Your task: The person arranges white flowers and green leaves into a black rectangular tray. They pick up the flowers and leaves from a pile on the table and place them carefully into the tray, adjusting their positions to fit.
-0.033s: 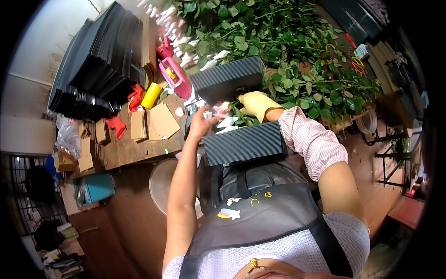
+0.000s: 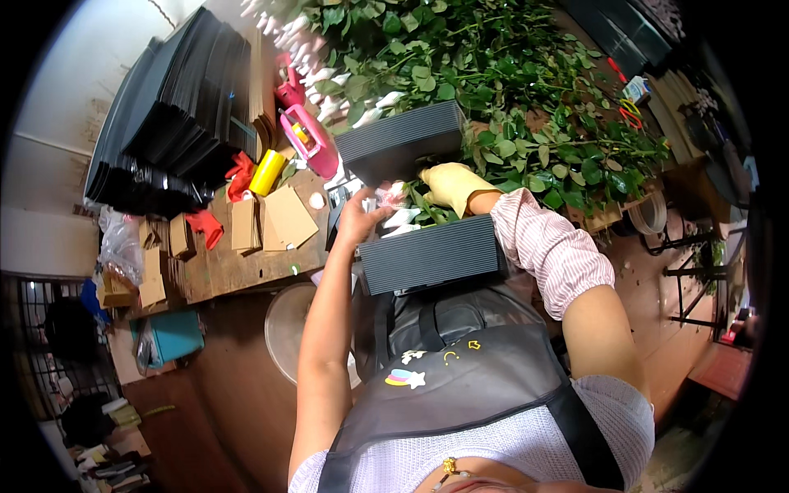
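Note:
A bunch of pale pink rosebuds [image 2: 394,197] with green leaves lies between two dark grey corrugated sheets, one near my body [image 2: 431,256] and one farther away [image 2: 401,144]. My bare left hand [image 2: 360,218] rests at the near sheet's left corner, its fingers curled onto the buds. In a yellow glove, my right hand [image 2: 450,185] is closed on the leafy stems of the same bunch. A striped pink sleeve covers my right arm. Behind the far sheet spreads a large pile of green rose stems [image 2: 526,82].
A tall stack of black sheets [image 2: 173,123] fills the table's far left. In front of it lie a pink tape dispenser [image 2: 308,140], a yellow roll [image 2: 267,171] and brown cardboard pieces [image 2: 288,218]. A teal box [image 2: 168,337] and a round pale stool [image 2: 283,329] stand below the wooden table [image 2: 238,267].

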Available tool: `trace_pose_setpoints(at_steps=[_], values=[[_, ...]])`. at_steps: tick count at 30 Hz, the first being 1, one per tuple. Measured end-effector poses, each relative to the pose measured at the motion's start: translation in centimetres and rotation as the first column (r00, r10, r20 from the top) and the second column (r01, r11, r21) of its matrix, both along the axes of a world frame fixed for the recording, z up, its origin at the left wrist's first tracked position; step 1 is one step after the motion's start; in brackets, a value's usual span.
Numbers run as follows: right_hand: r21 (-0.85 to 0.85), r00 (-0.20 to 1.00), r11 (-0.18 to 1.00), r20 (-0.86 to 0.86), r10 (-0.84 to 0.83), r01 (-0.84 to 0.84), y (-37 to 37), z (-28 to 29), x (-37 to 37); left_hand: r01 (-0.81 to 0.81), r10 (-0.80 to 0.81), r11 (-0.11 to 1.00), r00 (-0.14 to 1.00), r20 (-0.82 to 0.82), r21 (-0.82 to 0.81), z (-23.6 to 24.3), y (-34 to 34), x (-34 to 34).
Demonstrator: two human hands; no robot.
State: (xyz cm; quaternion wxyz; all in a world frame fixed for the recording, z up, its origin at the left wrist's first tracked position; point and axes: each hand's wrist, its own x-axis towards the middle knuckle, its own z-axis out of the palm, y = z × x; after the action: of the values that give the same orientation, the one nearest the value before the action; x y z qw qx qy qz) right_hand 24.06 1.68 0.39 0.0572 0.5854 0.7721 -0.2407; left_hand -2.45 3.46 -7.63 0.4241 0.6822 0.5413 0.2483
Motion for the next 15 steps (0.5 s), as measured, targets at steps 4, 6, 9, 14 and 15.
trace_pose_setpoints(at_steps=[4,6,9,14,15], values=[[0.004,1.0,1.0,0.008,-0.002,0.002,-0.1,-0.1,0.2,0.027,-0.021,0.999,0.988,0.154,-0.032,-0.8,0.5,0.9],[0.014,1.0,1.0,0.015,0.002,-0.002,0.0,0.0,0.4,0.016,0.0,0.997,0.976,0.219,-0.069,-0.9,0.7,1.3],[0.026,1.0,1.0,0.004,0.01,-0.01,0.2,-0.5,0.3,0.021,-0.006,0.999,0.945,0.326,-0.042,-1.4,0.9,1.7],[0.056,0.999,0.998,-0.023,-0.027,0.028,-0.1,-0.7,0.4,-0.022,0.028,0.999,0.982,0.184,-0.032,-0.4,-0.1,2.6],[0.082,0.999,0.996,-0.035,-0.022,0.025,0.0,-1.1,0.6,-0.036,0.054,0.997,0.965,0.257,-0.072,-0.6,-0.4,2.7]])
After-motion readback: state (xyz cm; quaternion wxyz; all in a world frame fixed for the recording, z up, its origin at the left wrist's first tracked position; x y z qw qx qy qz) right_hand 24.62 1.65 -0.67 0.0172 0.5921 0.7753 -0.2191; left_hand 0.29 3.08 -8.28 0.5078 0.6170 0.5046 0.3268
